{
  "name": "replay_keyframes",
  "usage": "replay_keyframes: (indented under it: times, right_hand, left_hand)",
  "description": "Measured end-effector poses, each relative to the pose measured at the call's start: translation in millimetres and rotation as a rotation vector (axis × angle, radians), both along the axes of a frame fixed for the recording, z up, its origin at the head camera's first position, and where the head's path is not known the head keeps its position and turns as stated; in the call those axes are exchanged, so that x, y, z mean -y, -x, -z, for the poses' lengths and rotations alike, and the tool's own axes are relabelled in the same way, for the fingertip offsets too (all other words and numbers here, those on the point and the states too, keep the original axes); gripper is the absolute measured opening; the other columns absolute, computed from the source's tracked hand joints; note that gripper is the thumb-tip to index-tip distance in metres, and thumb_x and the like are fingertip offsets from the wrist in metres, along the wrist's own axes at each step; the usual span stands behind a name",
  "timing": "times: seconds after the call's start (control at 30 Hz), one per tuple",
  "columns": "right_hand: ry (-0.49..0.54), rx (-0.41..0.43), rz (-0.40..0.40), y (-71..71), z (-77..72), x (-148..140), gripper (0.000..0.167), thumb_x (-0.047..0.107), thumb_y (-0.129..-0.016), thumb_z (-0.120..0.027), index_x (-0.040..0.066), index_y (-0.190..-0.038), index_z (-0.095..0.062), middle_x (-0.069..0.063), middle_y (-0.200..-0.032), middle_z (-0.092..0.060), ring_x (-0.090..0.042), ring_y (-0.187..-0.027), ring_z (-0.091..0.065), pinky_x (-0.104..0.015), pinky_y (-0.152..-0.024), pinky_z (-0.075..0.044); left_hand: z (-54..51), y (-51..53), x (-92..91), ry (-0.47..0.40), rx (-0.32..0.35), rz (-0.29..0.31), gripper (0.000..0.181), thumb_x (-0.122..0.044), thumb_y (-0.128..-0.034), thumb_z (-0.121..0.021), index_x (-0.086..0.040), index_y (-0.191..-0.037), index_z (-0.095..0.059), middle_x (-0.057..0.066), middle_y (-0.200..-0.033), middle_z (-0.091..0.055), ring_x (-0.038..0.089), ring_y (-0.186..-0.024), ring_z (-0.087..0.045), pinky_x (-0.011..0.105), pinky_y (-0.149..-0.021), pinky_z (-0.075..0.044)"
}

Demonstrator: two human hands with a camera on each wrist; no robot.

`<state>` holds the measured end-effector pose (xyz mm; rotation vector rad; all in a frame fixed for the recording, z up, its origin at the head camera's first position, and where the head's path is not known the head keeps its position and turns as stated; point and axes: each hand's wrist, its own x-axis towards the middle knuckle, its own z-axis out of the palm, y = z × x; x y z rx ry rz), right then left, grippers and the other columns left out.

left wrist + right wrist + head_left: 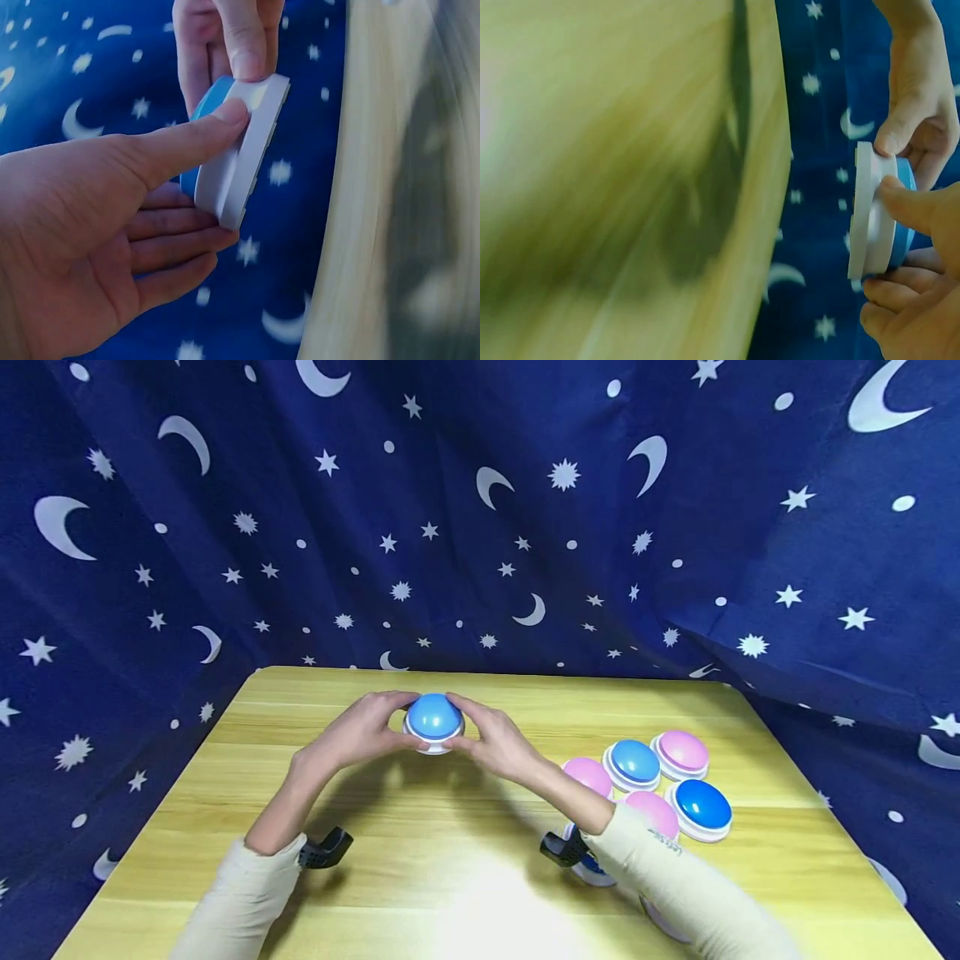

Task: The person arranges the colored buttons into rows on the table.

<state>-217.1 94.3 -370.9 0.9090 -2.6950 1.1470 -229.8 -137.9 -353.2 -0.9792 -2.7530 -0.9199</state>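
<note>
Head view: the left hand (352,733) and right hand (501,742) gripped a light-blue domed button (435,717) between thumbs and fingers, raised above the wooden table's (390,893) far part; pink and blue buttons (651,812) stood to the right.

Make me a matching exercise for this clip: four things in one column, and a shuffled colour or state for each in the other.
Things
1. Held button
2. Table
3. Backdrop cloth
4. Left sleeve

Descriptions
A. Dark blue, with pale moons and stars
B. Plain cream
C. Light blue dome on a white base, gripped by the left hand and right hand
D. Pale wood grain

Right pairs: 1-C, 2-D, 3-A, 4-B
</note>
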Motion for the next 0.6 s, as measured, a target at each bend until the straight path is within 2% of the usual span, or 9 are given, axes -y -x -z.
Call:
replay_keyframes:
  times: [0.2, 0.3, 0.47, 0.6]
  right_hand:
    - [-0.027, 0.028, -0.039, -6.3, 9.3, 53, 0.065, 0.019, -0.090, -0.074, 0.002, -0.146, -0.045, -0.014, -0.143, -0.052, -0.028, -0.129, -0.052, -0.039, -0.107, -0.041]
    - [-0.033, 0.015, -0.057, -10.8, 14.9, 77, 0.064, 0.020, -0.091, -0.073, 0.003, -0.146, -0.045, -0.013, -0.144, -0.052, -0.026, -0.128, -0.052, -0.035, -0.106, -0.041]
    - [-0.044, -0.022, -0.101, -19.6, 26.7, 113, 0.064, 0.022, -0.092, -0.072, 0.002, -0.146, -0.044, -0.012, -0.145, -0.050, -0.022, -0.130, -0.050, -0.028, -0.108, -0.037]
    - [-0.086, -0.024, -0.111, -25.4, 38.8, 136, 0.065, 0.025, -0.093, -0.071, 0.003, -0.147, -0.043, -0.011, -0.147, -0.048, -0.020, -0.133, -0.047, -0.027, -0.109, -0.035]
  left_hand:
    - [10.9, -15.9, 52.4, -0.025, 0.077, -0.040, 0.062, -0.030, -0.0783, -0.086, -0.002, -0.128, -0.062, 0.008, -0.119, -0.068, 0.027, -0.110, -0.063, 0.051, -0.093, -0.050]
    - [17.8, -24.5, 77.2, -0.039, 0.111, -0.062, 0.063, -0.033, -0.0803, -0.084, -0.002, -0.130, -0.061, 0.010, -0.123, -0.066, 0.032, -0.114, -0.060, 0.056, -0.096, -0.047]
    - [31.7, -41.8, 114.9, -0.064, 0.095, -0.100, 0.060, -0.029, -0.0813, -0.083, -0.001, -0.130, -0.060, 0.011, -0.122, -0.064, 0.035, -0.114, -0.059, 0.060, -0.095, -0.045]
    - [42.9, -54.2, 134.6, -0.067, 0.070, -0.125, 0.058, -0.023, -0.0804, -0.084, 0.001, -0.128, -0.061, 0.013, -0.121, -0.065, 0.036, -0.113, -0.059, 0.061, -0.093, -0.046]
